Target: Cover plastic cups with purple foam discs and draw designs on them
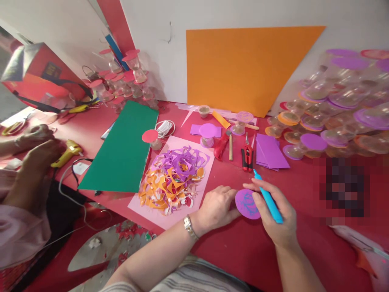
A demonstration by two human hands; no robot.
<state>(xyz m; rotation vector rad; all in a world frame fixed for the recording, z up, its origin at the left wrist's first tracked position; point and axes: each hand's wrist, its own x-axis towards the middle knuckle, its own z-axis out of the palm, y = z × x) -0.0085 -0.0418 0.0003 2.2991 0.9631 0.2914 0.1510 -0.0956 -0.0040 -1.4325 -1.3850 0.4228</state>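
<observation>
My right hand (278, 215) is closed around a light blue marker (269, 199), its tip pointing up and away. Under its thumb lies a round purple disc (248, 204) with blue drawn lines on it. My left hand (219, 207), wearing a watch on the wrist, is at the disc's left edge with its fingers curled, pinching that edge. Beyond the disc are red-handled cutters (247, 157) and a stack of purple paper (271, 152). Left of my left hand, purple and orange scraps (174, 178) are piled on a pink sheet (205, 162).
A green board (121, 150) lies left of the scraps. Clear cups with coloured discs (316, 109) are stacked at the right. At the far left, another person's hands (41, 150) are near a yellow glue gun (69, 153). An orange sheet (243, 69) leans against the wall.
</observation>
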